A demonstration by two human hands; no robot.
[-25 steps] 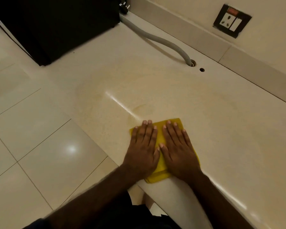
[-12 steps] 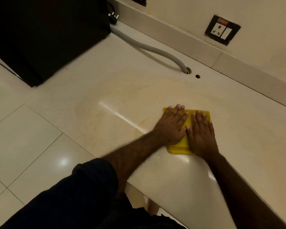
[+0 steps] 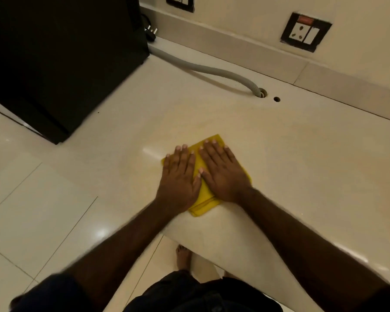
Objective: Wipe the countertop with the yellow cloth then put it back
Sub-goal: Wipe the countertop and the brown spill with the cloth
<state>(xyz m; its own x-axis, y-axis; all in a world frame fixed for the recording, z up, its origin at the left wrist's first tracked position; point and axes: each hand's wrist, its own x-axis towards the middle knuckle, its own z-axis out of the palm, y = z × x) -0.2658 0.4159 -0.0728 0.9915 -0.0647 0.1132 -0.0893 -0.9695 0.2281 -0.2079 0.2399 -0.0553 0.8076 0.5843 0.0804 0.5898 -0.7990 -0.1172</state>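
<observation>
The folded yellow cloth [image 3: 203, 206] lies flat on the cream countertop [image 3: 302, 167], close to its front edge. Both of my hands rest palm-down on it, side by side, with fingers straight and pointing away from me. My left hand [image 3: 178, 176] covers the cloth's left half and my right hand [image 3: 223, 174] its right half, thumbs almost touching. Only the far corner, a strip between the hands and the near corner of the cloth show.
A large black appliance [image 3: 54, 64] stands on the counter at the left. A grey ribbed hose [image 3: 212, 70] runs from it into a hole by the back wall, with a smaller hole [image 3: 277, 99] beside it. Wall sockets [image 3: 305, 32] sit above. Tiled floor [image 3: 32, 210] lies to the left.
Both hands pushed the cloth away across the counter, then drew it back toward the front edge, where it now lies. The view shifted with the motion.
</observation>
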